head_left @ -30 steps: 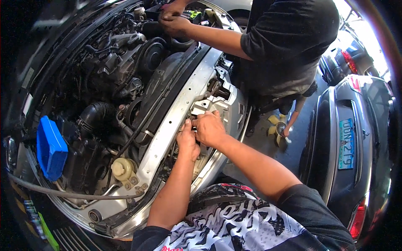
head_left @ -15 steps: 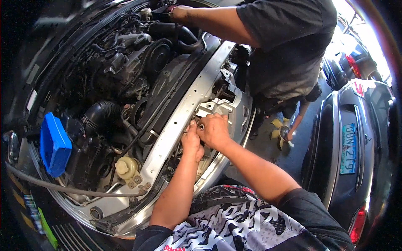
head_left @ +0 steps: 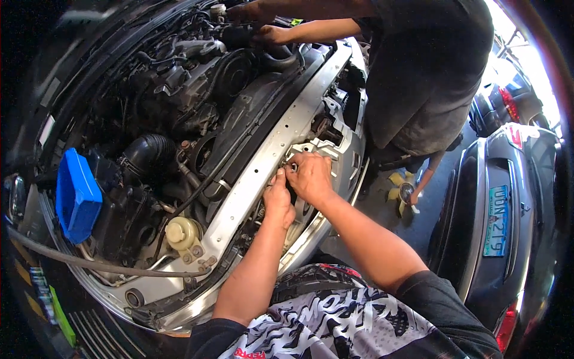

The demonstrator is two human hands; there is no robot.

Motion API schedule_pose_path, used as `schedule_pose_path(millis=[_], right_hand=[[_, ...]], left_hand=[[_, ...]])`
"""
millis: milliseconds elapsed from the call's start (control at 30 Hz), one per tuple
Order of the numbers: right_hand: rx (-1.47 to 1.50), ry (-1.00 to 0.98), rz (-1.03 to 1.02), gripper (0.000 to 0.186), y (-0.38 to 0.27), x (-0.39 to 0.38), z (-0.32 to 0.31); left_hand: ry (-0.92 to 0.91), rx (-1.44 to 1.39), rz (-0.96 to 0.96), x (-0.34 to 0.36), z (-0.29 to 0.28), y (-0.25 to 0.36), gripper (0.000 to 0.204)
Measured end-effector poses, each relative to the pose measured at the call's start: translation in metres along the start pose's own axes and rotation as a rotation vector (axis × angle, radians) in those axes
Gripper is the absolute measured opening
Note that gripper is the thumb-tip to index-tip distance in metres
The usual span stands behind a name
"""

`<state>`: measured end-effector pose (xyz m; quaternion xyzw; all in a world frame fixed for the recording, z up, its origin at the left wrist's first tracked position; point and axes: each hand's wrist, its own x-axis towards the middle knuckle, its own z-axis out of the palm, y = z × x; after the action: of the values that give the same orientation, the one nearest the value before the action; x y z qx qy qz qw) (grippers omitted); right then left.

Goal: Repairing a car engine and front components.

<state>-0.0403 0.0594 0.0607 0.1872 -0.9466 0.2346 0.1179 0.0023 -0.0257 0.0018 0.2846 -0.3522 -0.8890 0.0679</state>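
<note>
Both my hands are together at the front edge of an open engine bay, beside the silver radiator support bar [head_left: 245,185]. My left hand [head_left: 278,200] is closed, its thumb and fingers pinched near the bar's outer edge. Against it, my right hand [head_left: 311,178] curls its fingers down over the same spot. A small metallic piece shows between the fingertips, too small to name. Just beyond my right hand lies the silver grille panel [head_left: 338,157]. My fingers hide most of what is under them.
A blue plastic tray [head_left: 79,197] stands at the bay's left. Near it are a cream reservoir cap [head_left: 179,232] and a black hose [head_left: 101,263]. A co-worker [head_left: 427,78] leans over the engine. Behind, another person's hand [head_left: 414,197] holds a yellow fan [head_left: 399,179]. A dark car [head_left: 508,215] is parked right.
The co-worker has shifted, and a second forearm now reaches into the engine bay. My hands stay at the same spot. The view has tilted slightly.
</note>
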Motion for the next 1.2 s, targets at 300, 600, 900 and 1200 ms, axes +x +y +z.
schedule_pose_path(millis=[300,600,900,1200], right_hand=[[0.031,-0.077,-0.172,0.02,0.014,0.011,-0.006],[0.125,-0.142,-0.148,0.02,0.012,0.027,-0.017],[0.062,-0.326,-0.04,0.025,0.004,0.04,-0.03],[0.092,-0.398,-0.053,0.025,0.011,0.044,-0.037]], left_hand=[[-0.022,-0.023,0.057,0.002,0.001,-0.003,0.035],[-0.01,0.017,0.032,-0.007,0.001,0.004,0.045],[-0.032,0.104,0.213,0.008,0.005,-0.014,0.036],[0.04,0.072,0.131,0.002,0.01,-0.007,0.041]])
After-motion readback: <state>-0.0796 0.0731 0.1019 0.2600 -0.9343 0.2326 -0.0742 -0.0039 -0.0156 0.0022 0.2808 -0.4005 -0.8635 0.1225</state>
